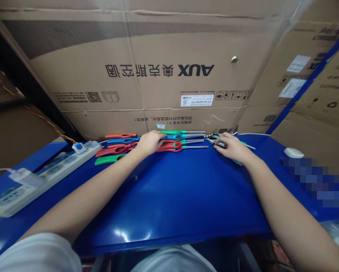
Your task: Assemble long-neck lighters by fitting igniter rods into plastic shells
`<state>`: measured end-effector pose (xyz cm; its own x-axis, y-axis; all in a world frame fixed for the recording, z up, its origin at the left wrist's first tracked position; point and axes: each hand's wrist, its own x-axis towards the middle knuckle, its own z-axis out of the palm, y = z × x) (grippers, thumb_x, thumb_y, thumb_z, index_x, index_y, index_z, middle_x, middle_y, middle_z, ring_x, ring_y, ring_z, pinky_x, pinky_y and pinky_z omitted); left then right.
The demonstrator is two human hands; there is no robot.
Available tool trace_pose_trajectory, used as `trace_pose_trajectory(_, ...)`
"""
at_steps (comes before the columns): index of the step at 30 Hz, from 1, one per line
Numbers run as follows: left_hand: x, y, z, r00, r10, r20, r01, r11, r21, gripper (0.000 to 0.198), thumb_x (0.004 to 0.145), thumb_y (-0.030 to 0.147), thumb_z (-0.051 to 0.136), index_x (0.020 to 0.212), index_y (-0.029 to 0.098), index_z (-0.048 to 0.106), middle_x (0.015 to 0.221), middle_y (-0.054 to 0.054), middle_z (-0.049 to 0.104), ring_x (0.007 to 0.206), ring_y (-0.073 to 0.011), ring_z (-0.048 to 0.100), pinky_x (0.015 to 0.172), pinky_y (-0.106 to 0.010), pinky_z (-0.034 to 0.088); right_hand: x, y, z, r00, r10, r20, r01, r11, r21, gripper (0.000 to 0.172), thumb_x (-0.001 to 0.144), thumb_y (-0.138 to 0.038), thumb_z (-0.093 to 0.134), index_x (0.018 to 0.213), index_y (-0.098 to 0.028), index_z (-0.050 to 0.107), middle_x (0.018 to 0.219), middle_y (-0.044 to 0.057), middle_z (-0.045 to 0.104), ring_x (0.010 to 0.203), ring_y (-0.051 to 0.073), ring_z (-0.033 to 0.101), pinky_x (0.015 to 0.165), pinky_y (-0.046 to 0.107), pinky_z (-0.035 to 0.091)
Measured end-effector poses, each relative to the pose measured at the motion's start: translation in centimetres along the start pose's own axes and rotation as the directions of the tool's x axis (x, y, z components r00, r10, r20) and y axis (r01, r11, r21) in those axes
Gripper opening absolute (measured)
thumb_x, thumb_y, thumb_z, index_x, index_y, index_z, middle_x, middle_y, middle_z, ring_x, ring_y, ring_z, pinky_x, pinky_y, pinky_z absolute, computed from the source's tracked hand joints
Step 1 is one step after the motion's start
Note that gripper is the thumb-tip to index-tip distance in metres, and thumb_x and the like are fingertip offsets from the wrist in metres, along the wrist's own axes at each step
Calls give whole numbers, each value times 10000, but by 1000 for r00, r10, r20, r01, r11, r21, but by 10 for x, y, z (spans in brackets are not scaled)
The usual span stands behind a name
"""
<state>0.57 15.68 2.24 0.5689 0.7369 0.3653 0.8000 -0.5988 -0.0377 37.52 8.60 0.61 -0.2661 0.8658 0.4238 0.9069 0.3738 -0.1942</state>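
My left hand [150, 142] lies over a row of long-necked gas lighters, fingers closed around the blue lighter [173, 137]. Against the cardboard beside it is a green lighter [169, 132]. Red lighters [169, 146] lie on the near side, partly covered by my hand and forearm. Another green handle [109, 160] shows left of my wrist. My right hand [231, 146] is curled over a small heap of thin metal and teal parts [211, 139] by the lighter tips. Its fingertips are bent together among the parts; what they pinch is too small to tell.
A tall cardboard sheet [158, 45] closes off the back of the blue table [186, 189]. On the left runs a white power strip [50, 177] with plugs and cables. A white rounded object [293, 153] sits at the right. A small sticker [160, 126] is behind the lighters.
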Motion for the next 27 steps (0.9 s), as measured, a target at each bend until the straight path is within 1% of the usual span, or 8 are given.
trace_pose_trajectory(5,1,-5,3,1000,-8,10,8,1000,5,276,954,194,505,1056,228,759,1128,-78,747,1079,-245,668,859,-333,547,-1,1,3,990,27,135,-25,1000,-15,119,804,-253,628,902,-207,678,930,71,662,853,228,637,793,349,501)
trace_pose_trajectory(10,-2,-7,5,1000,-19,-17,19,1000,-6,273,962,213,508,1092,228,747,1142,-74,742,1087,-247,661,872,-332,542,-5,8,4,977,96,190,-80,993,-91,120,787,-204,620,898,-202,666,884,57,679,778,205,636,713,308,492)
trace_pose_trajectory(12,-5,-5,5,998,-33,-51,33,999,-14,282,975,248,498,1125,223,735,1143,-79,738,1080,-247,656,878,-336,542,-5,8,4,977,121,177,-98,986,-134,106,801,-227,620,889,-209,677,909,68,682,789,217,636,704,317,489)
trace_pose_trajectory(14,-9,-1,3,994,-46,-97,44,999,-25,306,994,295,479,1157,209,722,1166,-90,724,1087,-253,642,904,-350,536,-4,3,4,982,131,135,-106,979,-177,146,837,-276,609,935,-208,694,997,106,683,889,263,641,754,359,496)
trace_pose_trajectory(16,-16,4,1,990,-47,-136,42,998,-36,334,1008,339,460,1171,198,715,1195,-99,706,1105,-260,619,940,-368,524,-2,-6,7,990,112,87,-93,975,-201,252,890,-319,571,1075,-194,689,1127,148,670,1056,313,617,870,414,488)
trace_pose_trajectory(18,-24,9,-2,988,-29,-149,22,999,-48,342,1013,368,459,1161,201,719,1190,-98,700,1111,-263,603,952,-375,517,1,-18,13,995,74,63,-59,977,-207,345,946,-351,513,1217,-184,646,1224,159,653,1166,324,579,969,441,456)
trace_pose_trajectory(23,-43,12,0,994,14,-106,-23,996,-87,336,1014,388,476,1126,210,739,1156,-96,713,1057,-263,628,897,-373,539,5,-44,35,997,26,76,-6,970,-243,408,965,-400,497,1291,-190,624,1262,174,641,1168,362,559,975,501,434)
trace_pose_trajectory(27,-46,3,8,996,-8,-89,-6,988,-156,320,1014,340,483,1118,204,753,1191,-91,726,1073,-263,672,884,-366,566,6,-51,43,998,34,60,-16,962,-271,429,971,-383,483,1321,-167,606,1265,196,625,1168,378,556,956,506,439)
